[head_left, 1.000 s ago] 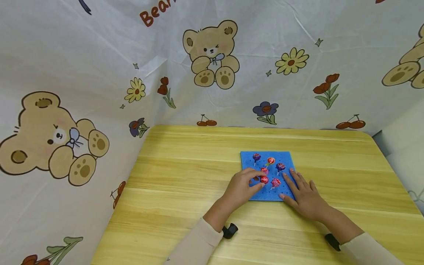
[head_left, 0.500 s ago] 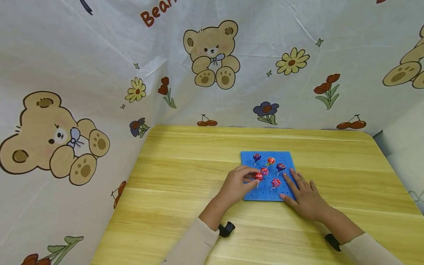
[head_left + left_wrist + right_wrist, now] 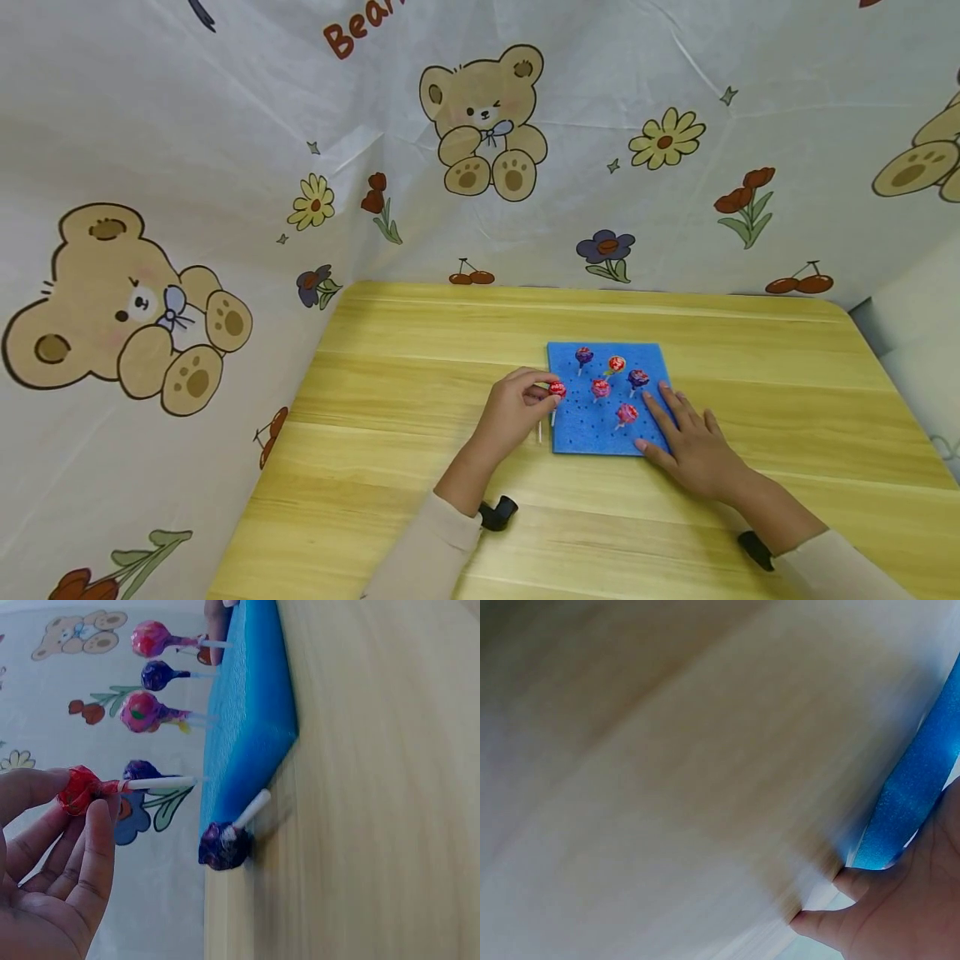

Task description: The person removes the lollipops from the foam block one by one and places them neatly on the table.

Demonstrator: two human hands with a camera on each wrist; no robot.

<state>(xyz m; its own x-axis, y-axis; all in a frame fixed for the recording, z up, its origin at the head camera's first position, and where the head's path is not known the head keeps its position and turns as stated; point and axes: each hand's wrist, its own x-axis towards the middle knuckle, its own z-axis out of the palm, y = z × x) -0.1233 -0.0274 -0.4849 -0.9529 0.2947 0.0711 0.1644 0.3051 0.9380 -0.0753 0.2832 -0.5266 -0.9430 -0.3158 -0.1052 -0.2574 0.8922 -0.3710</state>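
A blue foam board (image 3: 600,437) dotted with small holes lies on the table. Several wrapped lollipops stand in it, including a pink one (image 3: 627,414) near the front and a dark purple one (image 3: 638,378) to the right. At the board's left edge, my left hand (image 3: 513,412) pinches a red lollipop (image 3: 79,791) by its candy head; its white stick is free of the board. My right hand (image 3: 697,450) rests with straight fingers on the board's right edge. Another dark purple lollipop (image 3: 225,846) lies on the table close to the board, its head hidden behind my left hand in the head view.
The light wooden table (image 3: 405,400) extends around the board. A white cloth printed with bears (image 3: 491,125) and flowers hangs behind the table and along its left side. Black straps with camera mounts (image 3: 498,512) sit at the wrists.
My left hand has moved left with the red lollipop, from over the board to its left edge. The right hand stays in place on the board.
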